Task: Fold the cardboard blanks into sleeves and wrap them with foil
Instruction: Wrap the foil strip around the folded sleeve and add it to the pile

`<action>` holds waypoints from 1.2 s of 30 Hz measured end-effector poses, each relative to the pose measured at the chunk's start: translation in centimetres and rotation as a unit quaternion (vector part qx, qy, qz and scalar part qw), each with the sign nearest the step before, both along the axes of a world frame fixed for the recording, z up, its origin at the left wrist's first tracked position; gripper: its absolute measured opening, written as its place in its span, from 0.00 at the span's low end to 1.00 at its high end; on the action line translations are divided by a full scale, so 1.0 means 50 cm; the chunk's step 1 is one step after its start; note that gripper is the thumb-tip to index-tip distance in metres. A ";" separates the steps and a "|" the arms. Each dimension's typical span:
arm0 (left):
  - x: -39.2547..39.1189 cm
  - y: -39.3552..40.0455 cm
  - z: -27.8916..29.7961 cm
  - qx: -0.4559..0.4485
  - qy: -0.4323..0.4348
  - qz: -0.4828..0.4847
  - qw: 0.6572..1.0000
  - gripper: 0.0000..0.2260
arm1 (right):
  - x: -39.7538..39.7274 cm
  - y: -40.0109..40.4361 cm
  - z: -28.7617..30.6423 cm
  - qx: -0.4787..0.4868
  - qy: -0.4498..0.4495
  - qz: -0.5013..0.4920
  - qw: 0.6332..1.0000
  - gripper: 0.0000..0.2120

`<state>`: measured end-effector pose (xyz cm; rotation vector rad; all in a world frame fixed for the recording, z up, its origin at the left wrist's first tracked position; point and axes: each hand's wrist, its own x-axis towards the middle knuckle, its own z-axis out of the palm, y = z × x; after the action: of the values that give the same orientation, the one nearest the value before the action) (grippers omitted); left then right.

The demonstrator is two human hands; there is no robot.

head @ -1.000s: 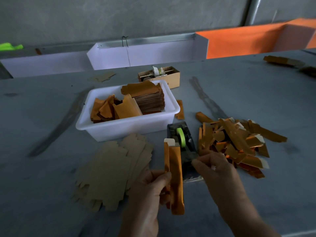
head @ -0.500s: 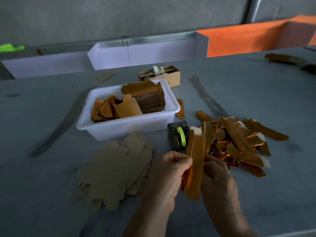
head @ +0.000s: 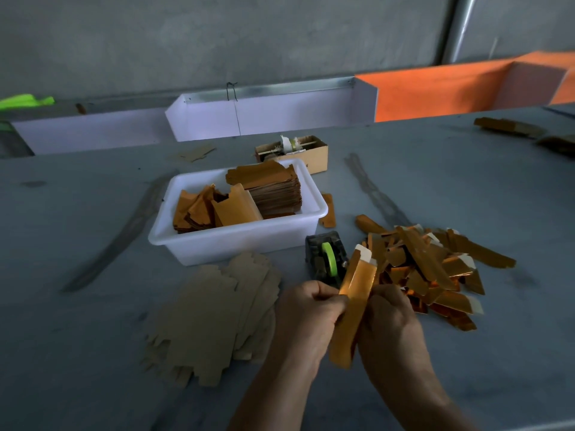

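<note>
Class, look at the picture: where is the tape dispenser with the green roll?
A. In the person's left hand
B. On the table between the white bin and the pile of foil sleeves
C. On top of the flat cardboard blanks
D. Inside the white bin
B: the tape dispenser stands on the table, right of the white bin and left of the sleeve pile, beyond both hands.

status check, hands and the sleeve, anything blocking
Left hand and right hand both grip the foil sleeve, held off the table. Tape dispenser just behind. Nothing in the way.
</note>
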<state>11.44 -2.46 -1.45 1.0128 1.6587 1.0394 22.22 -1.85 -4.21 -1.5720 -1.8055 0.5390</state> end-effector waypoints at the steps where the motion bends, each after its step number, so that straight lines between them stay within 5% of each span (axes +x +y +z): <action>1: 0.000 -0.001 0.002 -0.004 -0.002 -0.001 1.000 0.03 | 0.005 -0.003 0.001 -0.011 -0.002 -0.006 1.000 0.02; 5: -0.005 -0.002 0.009 -0.012 -0.026 -0.007 1.000 0.03 | 0.053 -0.015 0.017 0.026 0.025 -0.048 0.998 0.02; 9: -0.009 -0.021 0.010 -0.025 -0.091 -0.013 0.995 0.02 | 0.085 -0.032 0.061 -0.139 0.324 0.041 0.935 0.09; 14: -0.015 -0.046 0.022 -0.023 -0.194 -0.016 0.981 0.02 | 0.073 -0.037 0.081 -0.158 0.245 0.179 0.940 0.16; 25: -0.016 -0.063 0.034 -0.016 -0.191 -0.016 0.981 0.02 | 0.058 -0.027 0.085 -0.103 0.161 0.135 0.972 0.27; 36: -0.031 -0.074 0.045 -0.026 -0.199 -0.069 0.977 0.06 | 0.044 -0.029 0.080 -0.113 0.143 0.092 0.979 0.19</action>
<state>9.91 -6.16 0.79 0.8105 1.2641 1.0226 24.40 -3.30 -0.22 -1.3923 -1.7221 1.0336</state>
